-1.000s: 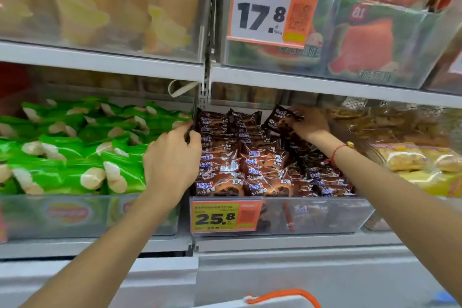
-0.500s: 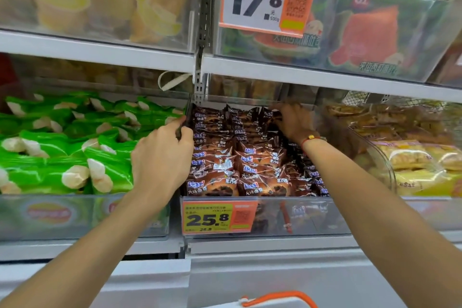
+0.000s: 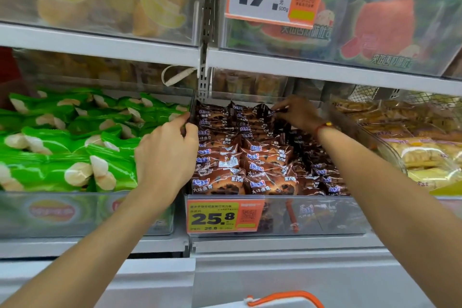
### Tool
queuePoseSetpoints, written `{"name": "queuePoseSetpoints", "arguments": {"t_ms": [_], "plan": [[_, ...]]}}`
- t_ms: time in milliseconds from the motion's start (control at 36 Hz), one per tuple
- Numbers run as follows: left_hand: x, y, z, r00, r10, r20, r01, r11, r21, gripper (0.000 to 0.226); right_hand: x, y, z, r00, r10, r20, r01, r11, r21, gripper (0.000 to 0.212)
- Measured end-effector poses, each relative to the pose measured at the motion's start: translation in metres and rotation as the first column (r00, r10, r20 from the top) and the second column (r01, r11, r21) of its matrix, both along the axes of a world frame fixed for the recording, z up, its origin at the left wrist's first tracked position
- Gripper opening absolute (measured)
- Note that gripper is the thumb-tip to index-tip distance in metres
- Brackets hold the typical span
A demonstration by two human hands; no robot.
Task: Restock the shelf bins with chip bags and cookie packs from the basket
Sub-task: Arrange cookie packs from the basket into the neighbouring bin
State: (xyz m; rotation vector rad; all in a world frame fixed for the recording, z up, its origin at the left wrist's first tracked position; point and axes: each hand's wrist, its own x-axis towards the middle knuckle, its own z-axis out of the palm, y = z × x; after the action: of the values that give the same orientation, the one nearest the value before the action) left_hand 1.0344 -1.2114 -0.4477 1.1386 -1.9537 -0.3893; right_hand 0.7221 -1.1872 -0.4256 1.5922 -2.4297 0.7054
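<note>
1. The clear cookie bin point(image 3: 312, 217) sits at frame centre, full of brown cookie packs point(image 3: 250, 157).
2. The left hand point(image 3: 166, 155) grips the bin's left wall.
3. The right hand point(image 3: 298, 112) pinches a rear pack.
4. The basket handle point(image 3: 285, 299) shows at bottom centre.

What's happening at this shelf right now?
A person is filling the middle bin with brown cookie packs. The right hand reaches to the back and pinches one pack there, while the left hand grips the bin's left wall near the green chip bags. The bin looks almost full. An orange basket handle shows below.
</note>
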Motion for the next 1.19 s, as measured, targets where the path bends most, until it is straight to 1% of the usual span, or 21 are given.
{"name": "queuePoseSetpoints", "arguments": {"t_ms": [83, 222, 306, 389, 472, 528, 611, 694, 778, 889, 972, 1083, 1194], "plan": [[0.000, -0.002, -0.001, 1.000, 0.005, 0.000, -0.005, 1.000, -0.004, 0.037, -0.003, -0.004, 0.003, 0.999, -0.007, 0.051, 0.007, 1.000, -0.004, 0.026], [-0.001, -0.003, -0.003, 1.000, 0.006, 0.001, -0.006, 1.000, -0.001, 0.038, 0.002, -0.008, -0.007, 0.997, -0.081, 0.012, 0.082, 0.993, -0.081, 0.028], [-0.001, -0.003, -0.002, 1.000, 0.011, 0.015, -0.011, 1.000, 0.000, 0.038, 0.004, -0.003, -0.008, 0.997, -0.079, 0.001, 0.079, 0.995, -0.054, 0.029], [-0.001, -0.003, -0.002, 1.000, 0.015, 0.028, -0.015, 1.000, 0.002, 0.038, 0.010, 0.009, -0.007, 0.999, -0.048, 0.024, 0.048, 0.998, -0.031, 0.043], [0.000, -0.003, -0.002, 0.999, 0.019, 0.047, -0.019, 1.000, -0.004, 0.037, 0.017, 0.026, -0.005, 1.000, -0.015, -0.014, 0.015, 1.000, -0.007, 0.050], [0.001, -0.003, -0.001, 0.999, 0.014, 0.052, -0.014, 1.000, -0.013, 0.035, 0.025, 0.040, -0.002, 1.000, -0.015, -0.009, 0.015, 1.000, -0.001, 0.047], [0.000, -0.003, -0.001, 0.997, 0.022, 0.075, -0.020, 0.999, -0.036, 0.036, 0.041, 0.067, 0.003, 0.999, 0.029, 0.033, -0.029, 0.999, -0.024, 0.035], [-0.002, -0.004, -0.002, 0.995, 0.033, 0.091, -0.026, 0.997, -0.076, 0.035, 0.056, 0.093, 0.005, 0.988, 0.062, 0.140, -0.046, 0.993, -0.112, 0.030], [-0.003, 0.001, 0.003, 0.992, 0.056, 0.115, -0.041, 0.991, -0.129, 0.031, 0.074, 0.124, 0.010, 0.991, 0.047, 0.126, -0.022, 0.981, -0.194, 0.029], [0.000, 0.006, 0.011, 0.981, 0.094, 0.171, -0.053, 0.972, -0.228, 0.030, 0.110, 0.163, 0.014, 0.985, 0.097, 0.146, -0.053, 0.959, -0.279, 0.022], [0.008, 0.015, 0.017, 0.976, 0.047, 0.211, 0.008, 0.967, -0.254, 0.030, 0.137, 0.189, 0.014, 0.970, 0.140, 0.198, -0.091, 0.966, -0.240, 0.018], [0.024, 0.047, 0.013, 0.990, -0.089, 0.111, 0.119, 0.948, -0.295, 0.029, 0.165, 0.216, -0.002, 0.946, 0.195, 0.258, -0.172, 0.979, -0.108, 0.021], [0.042, 0.097, -0.009, 0.975, -0.219, 0.023, 0.217, 0.940, -0.263, 0.024, 0.175, 0.232, -0.038, 0.920, 0.162, 0.358, -0.208, 0.973, 0.096, 0.017]]}}
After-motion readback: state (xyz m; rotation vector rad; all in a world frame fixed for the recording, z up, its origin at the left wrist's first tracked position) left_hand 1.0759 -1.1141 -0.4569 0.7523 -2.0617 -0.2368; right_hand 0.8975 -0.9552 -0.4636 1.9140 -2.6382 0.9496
